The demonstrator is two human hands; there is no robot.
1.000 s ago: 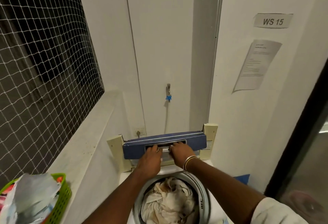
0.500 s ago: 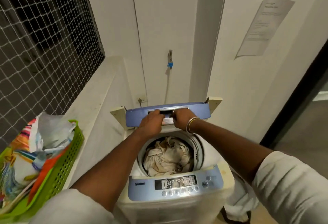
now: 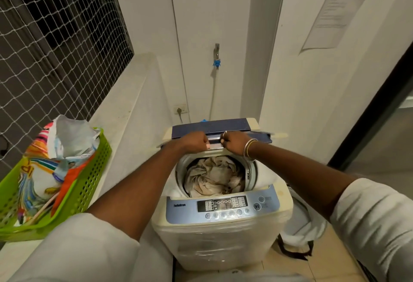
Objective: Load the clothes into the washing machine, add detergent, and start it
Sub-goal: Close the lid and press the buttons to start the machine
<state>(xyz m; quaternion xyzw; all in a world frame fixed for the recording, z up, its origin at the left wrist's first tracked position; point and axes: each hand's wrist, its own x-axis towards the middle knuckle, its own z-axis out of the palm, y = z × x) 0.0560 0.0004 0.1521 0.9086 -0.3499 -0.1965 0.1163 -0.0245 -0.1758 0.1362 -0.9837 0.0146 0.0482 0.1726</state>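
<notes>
Both hands are closed on the blue lid (image 3: pixel 225 125) of the washing machine (image 3: pixel 223 241), side by side and almost touching. The left hand (image 3: pixel 196 142) and the right hand (image 3: pixel 232 142) each curl their fingers over the pale handle strip at the lid's near edge, knuckles up. The lid looks folded on itself and held at a low slant over the back of the tub. Its right end is smeared by motion, so its exact angle is hard to judge. A ring (image 3: pixel 225 133) sits on a finger of the right hand, and thin bangles (image 3: pixel 250 150) circle that wrist.

Just beneath the grip, a little toward the person, the drum is uncovered. The clothes (image 3: pixel 212 180), a heap of crumpled beige cloth, lie inside it. Nearer than the clothes is the control panel (image 3: pixel 223 206) on the machine's front rim.

Well to the left of the grip and closer to the person, a green basket (image 3: pixel 96 170) stands on a white ledge (image 3: pixel 125 102). It holds a colourful printed bag (image 3: pixel 40 170) and a crumpled white plastic bag (image 3: pixel 69 134). Behind the grip, on the wall, is a tap (image 3: pixel 216 57) with a hose running down, and to its lower left a socket (image 3: pixel 180 110). Low to the right of the grip, a white sack (image 3: pixel 299 221) lies on the floor against the machine.
</notes>
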